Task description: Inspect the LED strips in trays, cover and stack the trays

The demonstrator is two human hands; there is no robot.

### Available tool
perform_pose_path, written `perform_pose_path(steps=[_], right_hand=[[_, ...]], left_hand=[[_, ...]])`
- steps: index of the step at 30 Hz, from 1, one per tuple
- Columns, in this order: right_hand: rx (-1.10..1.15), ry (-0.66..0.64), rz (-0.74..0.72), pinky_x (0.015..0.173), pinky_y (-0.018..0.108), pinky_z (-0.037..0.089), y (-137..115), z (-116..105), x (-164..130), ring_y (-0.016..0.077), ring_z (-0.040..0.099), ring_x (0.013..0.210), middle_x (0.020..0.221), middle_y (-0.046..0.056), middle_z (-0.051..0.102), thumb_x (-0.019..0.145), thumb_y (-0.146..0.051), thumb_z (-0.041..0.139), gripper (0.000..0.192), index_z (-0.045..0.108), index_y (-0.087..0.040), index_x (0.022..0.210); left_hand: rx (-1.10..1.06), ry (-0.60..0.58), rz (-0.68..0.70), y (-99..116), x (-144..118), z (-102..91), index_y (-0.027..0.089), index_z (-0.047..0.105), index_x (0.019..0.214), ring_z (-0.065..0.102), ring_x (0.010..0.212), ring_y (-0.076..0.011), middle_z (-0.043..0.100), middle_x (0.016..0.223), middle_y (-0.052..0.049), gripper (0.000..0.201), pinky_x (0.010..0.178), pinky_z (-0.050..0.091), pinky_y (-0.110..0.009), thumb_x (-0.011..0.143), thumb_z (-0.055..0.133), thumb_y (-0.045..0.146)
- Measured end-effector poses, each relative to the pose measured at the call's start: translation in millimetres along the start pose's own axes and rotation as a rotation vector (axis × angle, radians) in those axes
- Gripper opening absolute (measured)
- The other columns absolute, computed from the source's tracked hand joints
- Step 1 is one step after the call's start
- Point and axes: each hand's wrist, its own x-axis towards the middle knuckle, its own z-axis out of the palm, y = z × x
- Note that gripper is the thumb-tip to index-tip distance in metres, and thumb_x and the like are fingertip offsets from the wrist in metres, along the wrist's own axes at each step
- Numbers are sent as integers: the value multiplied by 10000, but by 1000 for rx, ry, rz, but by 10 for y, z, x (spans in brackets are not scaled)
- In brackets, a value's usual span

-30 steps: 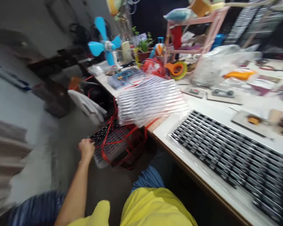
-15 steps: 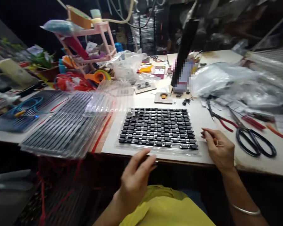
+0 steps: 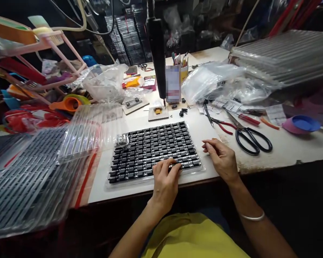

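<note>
A clear plastic tray [image 3: 201,168] lies on a white board, filled with rows of small black circuit modules [image 3: 150,147]. My left hand [image 3: 164,184] reaches over the tray's near edge. Its thumb and fingers close around a small black module in the front row, and they hide part of that row. To the right of the tray, my right hand [image 3: 222,161] rests on the board with fingers curled and tips together. Nothing shows between them. A small clear plastic piece [image 3: 122,140] sits at the tray's far left corner.
Scissors [image 3: 253,139], red-handled pliers [image 3: 223,125] and a blue-pink bowl [image 3: 303,123] are at right. Stacked trays [image 3: 34,172] fill the left side. A black upright tool [image 3: 157,53] stands behind a small plate [image 3: 158,113]. Plastic bags [image 3: 218,86] lie at the back.
My left hand has moved from in front of the tray onto its front row, where a gap showed before. The view has turned right. My right hand stays beside the tray, curled.
</note>
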Motion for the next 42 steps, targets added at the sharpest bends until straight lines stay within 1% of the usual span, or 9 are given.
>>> perform_pose_path(steps=[6, 10, 15, 19, 24, 29, 33, 38, 42], right_hand=[[-16, -1, -37, 623, 285, 524, 17, -20, 12, 147, 646, 702, 844, 41, 655, 918, -260, 515, 177, 650, -178, 998], [-185, -44, -329, 739, 356, 475, -116, 35, -80, 192, 620, 847, 906, 69, 654, 897, -153, 523, 185, 639, -178, 1038], [-334, -292, -622, 866, 462, 376, -331, 204, -298, 275, 520, 1097, 1129, 129, 606, 870, -94, 536, 306, 635, -191, 1142], [-419, -306, -627, 920, 503, 316, -352, 279, -374, 301, 471, 1170, 1213, 126, 586, 863, -119, 575, 271, 651, -195, 1112], [-421, -304, -608, 942, 486, 309, -340, 272, -335, 287, 476, 1165, 1192, 120, 596, 879, -151, 567, 253, 635, -173, 1121], [-503, -105, -442, 861, 411, 345, -234, 153, -192, 242, 529, 1055, 1128, 116, 597, 911, -157, 513, 301, 591, -165, 1202], [-631, -137, -382, 866, 420, 335, -135, 68, -159, 264, 509, 1097, 1197, 122, 552, 935, -249, 500, 310, 592, -207, 1227], [-625, -175, -397, 902, 421, 327, -113, 68, -195, 261, 513, 1126, 1245, 120, 533, 949, -314, 475, 299, 614, -223, 1198], [-620, -81, -344, 885, 384, 353, -33, 42, -156, 233, 573, 1069, 1156, 109, 612, 964, -277, 431, 333, 544, -176, 1261]], left_hand=[[85, 91, -62, -177, -130, -278, 213, 569, 1171, 540, 1006, -215, 602, 1040, -88, 337, 885, 382, -383, 853, 565, 101], [227, 68, -163, -411, -367, -567, 249, 538, 1255, 477, 1206, -277, 573, 1200, -114, 412, 997, 334, -460, 862, 557, 128], [354, -134, -147, -482, -556, -680, 335, 415, 1388, 113, 1424, -376, 279, 1521, -114, 570, 1089, 141, -598, 855, 599, 252], [303, -247, -37, -338, -500, -528, 358, 363, 1414, 40, 1431, -386, 170, 1563, -104, 615, 1098, 77, -620, 846, 601, 339], [243, -243, 8, -232, -445, -376, 319, 446, 1373, 64, 1433, -368, 299, 1514, -127, 530, 1105, 40, -613, 861, 569, 383], [234, -241, -19, -270, -480, -405, 299, 403, 1400, 57, 1435, -363, 272, 1525, -134, 570, 1104, 49, -619, 861, 581, 346], [239, -73, -213, -486, -525, -616, 285, 350, 1424, 108, 1439, -312, 305, 1512, -122, 537, 1117, 61, -600, 909, 503, 273], [260, 198, -519, -932, -648, -1020, 172, 476, 1348, 322, 1372, -288, 480, 1383, -153, 462, 1126, 232, -490, 929, 437, 363], [258, 223, -725, -1145, -748, -1137, 135, 536, 1292, 505, 1224, -292, 573, 1281, -155, 528, 1072, 347, -452, 911, 412, 480]])
